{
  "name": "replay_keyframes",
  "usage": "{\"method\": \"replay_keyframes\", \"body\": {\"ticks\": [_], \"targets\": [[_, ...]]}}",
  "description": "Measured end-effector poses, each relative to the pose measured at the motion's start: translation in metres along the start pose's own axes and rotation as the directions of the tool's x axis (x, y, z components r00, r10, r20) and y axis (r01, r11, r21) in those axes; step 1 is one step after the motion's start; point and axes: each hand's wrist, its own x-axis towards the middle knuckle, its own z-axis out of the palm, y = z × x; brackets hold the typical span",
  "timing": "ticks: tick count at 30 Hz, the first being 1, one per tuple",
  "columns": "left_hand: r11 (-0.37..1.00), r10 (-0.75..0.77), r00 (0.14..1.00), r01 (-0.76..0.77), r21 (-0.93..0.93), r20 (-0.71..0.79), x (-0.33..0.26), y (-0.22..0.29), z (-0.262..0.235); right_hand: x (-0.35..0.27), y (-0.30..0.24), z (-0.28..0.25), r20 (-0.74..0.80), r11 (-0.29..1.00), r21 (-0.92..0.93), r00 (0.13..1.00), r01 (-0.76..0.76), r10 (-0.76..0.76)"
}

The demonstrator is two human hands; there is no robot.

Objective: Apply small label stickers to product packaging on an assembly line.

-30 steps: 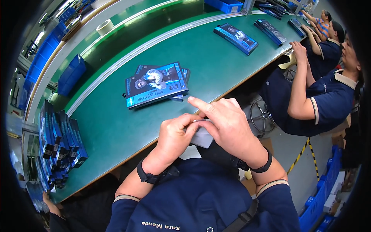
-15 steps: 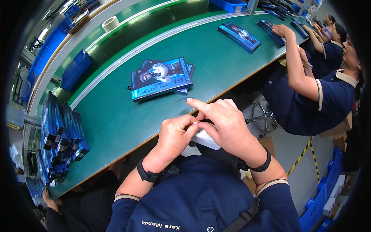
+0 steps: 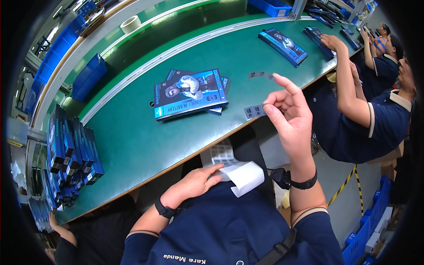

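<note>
My right hand (image 3: 292, 119) is raised over the table's front edge. Its thumb and a finger pinch a small grey printed sticker strip (image 3: 254, 111), while a second sticker strip (image 3: 259, 75) hangs from the tip of another finger. Down at my lap, my left hand (image 3: 195, 181) grips a sticker sheet (image 3: 223, 154) between thumb and fingers; the sheet's white backing (image 3: 247, 176) curls up beside them. On the green table (image 3: 132, 145), in front of me, lies a blue-and-black printed box (image 3: 190, 95) on top of at least one similar box.
Many similar boxes (image 3: 73, 154) stand stacked at the table's left end. A blue bin (image 3: 88, 77) and a tape roll (image 3: 130, 24) are beyond the rail. Another box (image 3: 282, 46) lies to the right, near a co-worker (image 3: 366, 101) handling one.
My hands have parted. The right one has moved up and right with two sticker strips; the left has dropped to my lap with the sheet, whose backing now shows spread out.
</note>
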Motion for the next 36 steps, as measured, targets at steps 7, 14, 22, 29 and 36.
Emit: {"method": "replay_keyframes", "body": {"ticks": [7,14,22,29,36], "targets": [[0.981,-0.13,0.989,0.119,0.151,0.067,-0.024,0.014,-0.025,0.033,0.049,0.018,0.018,0.913,0.331,0.969,-0.239,0.247],[0.952,0.304,0.938,-0.293,0.087,-0.167,-0.03,0.096,-0.121,0.057,0.07,0.041,-0.018,0.935,0.276,0.971,-0.223,0.237],[0.83,0.401,0.852,-0.183,0.527,-0.336,0.063,0.087,-0.183,0.061,0.069,0.054,-0.03,0.98,0.097,0.984,-0.171,0.175],[0.793,0.417,0.867,-0.201,0.576,-0.272,0.081,0.07,-0.175,0.063,0.071,0.055,-0.008,0.983,0.051,0.985,-0.174,0.174],[0.739,0.391,0.891,-0.156,0.655,-0.229,0.084,0.067,-0.172,0.062,0.074,0.053,0.013,0.981,0.033,0.981,-0.193,0.193]]}}
